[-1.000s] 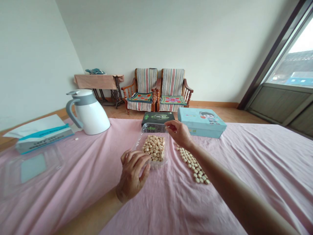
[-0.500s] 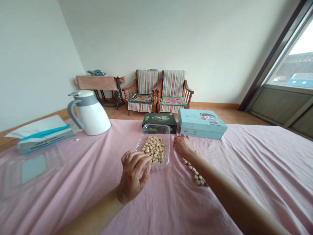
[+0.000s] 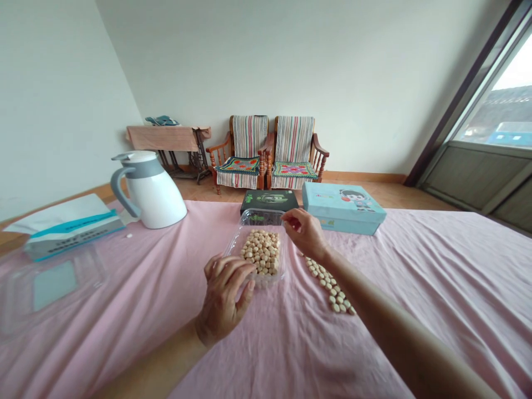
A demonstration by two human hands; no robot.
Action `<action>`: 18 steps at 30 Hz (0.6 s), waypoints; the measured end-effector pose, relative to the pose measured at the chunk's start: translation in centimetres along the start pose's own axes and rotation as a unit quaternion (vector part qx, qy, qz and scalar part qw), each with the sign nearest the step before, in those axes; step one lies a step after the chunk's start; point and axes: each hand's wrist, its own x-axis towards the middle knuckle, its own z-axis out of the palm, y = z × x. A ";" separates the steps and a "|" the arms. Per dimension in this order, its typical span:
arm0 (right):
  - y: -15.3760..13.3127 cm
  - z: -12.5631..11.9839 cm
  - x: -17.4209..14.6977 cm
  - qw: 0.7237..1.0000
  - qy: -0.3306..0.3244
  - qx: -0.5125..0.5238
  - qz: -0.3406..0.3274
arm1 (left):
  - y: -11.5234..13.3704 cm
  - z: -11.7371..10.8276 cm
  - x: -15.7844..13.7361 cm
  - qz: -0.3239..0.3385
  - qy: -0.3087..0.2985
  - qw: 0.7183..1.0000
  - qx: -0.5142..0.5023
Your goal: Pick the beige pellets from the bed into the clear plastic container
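Note:
A clear plastic container point(image 3: 233, 241) stands on the cloth, holding many small round tan pieces point(image 3: 261, 252). My left hand point(image 3: 226, 288) rests at its near left rim, fingers stretched out and thumb apart. At the container's far right corner is my right hand point(image 3: 305, 233), its fingers curled together at the rim; whether anything sits between the fingertips is hidden. More of the same small pieces point(image 3: 328, 284) lie in slanting rows on the cloth to the right, partly behind my right forearm.
On the pink cloth point(image 3: 166, 288) are a white and grey jug point(image 3: 160, 197), a tissue pack point(image 3: 75, 228) and a clear lid point(image 3: 54, 285) at left. A black box point(image 3: 270, 199) and a light blue box point(image 3: 344, 208) stand behind the container. Two chairs are farther back.
My right hand has lifted from the cloth beside the rows and moved left and up to the container's far right corner. More of the rows now shows. My left hand stays put.

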 end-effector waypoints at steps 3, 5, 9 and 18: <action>-0.5 0.5 0.1 0.998 -0.038 0.043 -0.006 | 0.1 -0.1 0.1 0.003 0.000 1.000 0.001; -0.1 0.5 0.0 0.998 -0.041 0.047 0.003 | 0.1 -0.1 0.2 0.006 0.001 1.000 0.000; 2.2 -0.3 -0.6 0.998 -0.034 -0.034 0.036 | 0.2 -0.1 0.2 0.004 0.005 1.000 0.000; 6.3 -0.8 -2.9 0.926 -0.260 -0.270 0.043 | 0.3 -0.2 0.2 0.004 0.016 1.000 -0.010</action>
